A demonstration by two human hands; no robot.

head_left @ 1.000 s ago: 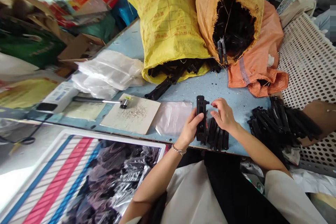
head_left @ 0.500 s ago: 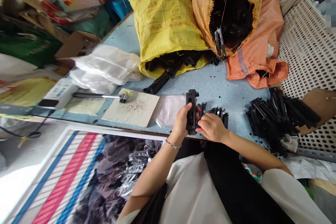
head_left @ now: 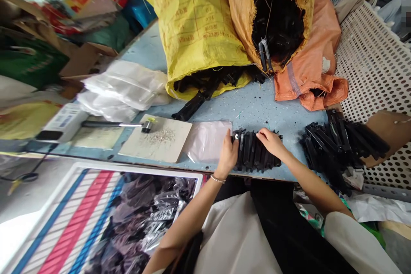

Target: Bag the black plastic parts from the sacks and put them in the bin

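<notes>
A row of several black plastic parts [head_left: 255,154] lies side by side near the front edge of the blue table [head_left: 257,107]. My left hand [head_left: 228,154] presses against the row's left end, fingers closed round the outermost part. My right hand [head_left: 271,141] rests on top of the row toward its right side, fingers curled down onto the parts. A clear plastic bag [head_left: 208,139] lies flat just left of my left hand.
A yellow sack [head_left: 195,21] and an orange sack [head_left: 282,8] spill black parts at the back. Another pile of black parts [head_left: 337,141] sits to the right by a white perforated basket [head_left: 372,64]. A board with small screws [head_left: 157,137] and a screwdriver [head_left: 112,124] lie left.
My left hand has laid the upright black part down at the left end of the row. Both hands have dropped onto the row and now press it together.
</notes>
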